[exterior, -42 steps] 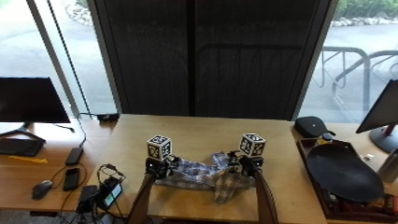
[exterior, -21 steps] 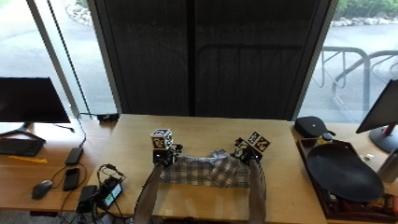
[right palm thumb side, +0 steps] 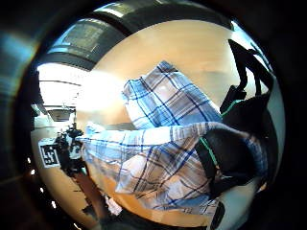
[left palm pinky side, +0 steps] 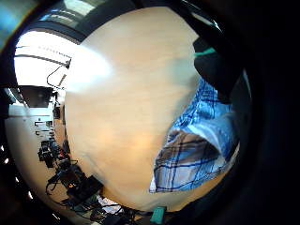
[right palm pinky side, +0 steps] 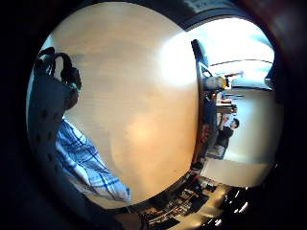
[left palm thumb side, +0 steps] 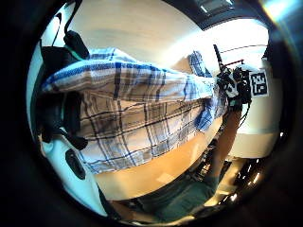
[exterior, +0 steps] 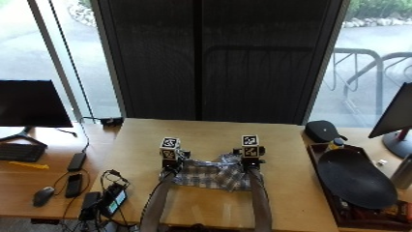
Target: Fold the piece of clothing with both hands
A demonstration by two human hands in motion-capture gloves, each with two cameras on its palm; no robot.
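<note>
A blue and white plaid garment hangs stretched between my two hands over the near middle of the wooden table. My left hand grips its left top edge. My right hand grips the right top edge. In the left thumb side palm view the cloth runs from curled fingers across to the other hand. The right thumb side palm view shows the cloth folded over fingers. A lower corner dangles just above the tabletop.
A black oval dish on a dark tray and a black case stand along the table's right side. Cables and a charger lie at the left front corner. A phone and mouse rest on the side desk.
The garment was bunched on the table a second ago. Both hands have lifted it and it now hangs spread between them.
</note>
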